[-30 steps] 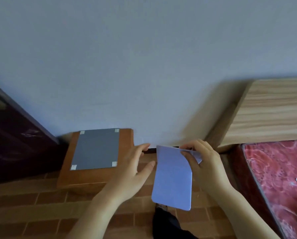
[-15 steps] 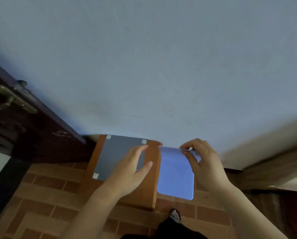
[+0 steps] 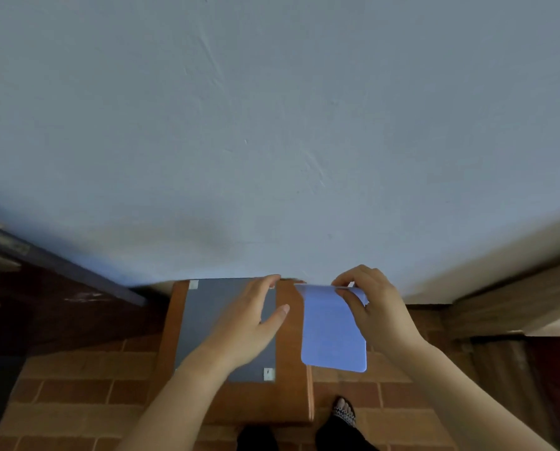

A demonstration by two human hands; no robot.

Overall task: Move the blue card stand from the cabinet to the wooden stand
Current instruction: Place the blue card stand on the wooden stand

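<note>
Hanging lengthwise toward the viewer, the blue card stand (image 3: 334,330) is pinched by right-hand fingers (image 3: 353,307).

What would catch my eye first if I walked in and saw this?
Probably the pale blue card stand, pinched at its top edge by the person's right hand and hanging just right of centre. Beside it, the left hand hovers open over a wooden stand topped with a grey sheet taped at its corners, set against the big plain wall. Below is a brick-patterned floor.
</note>
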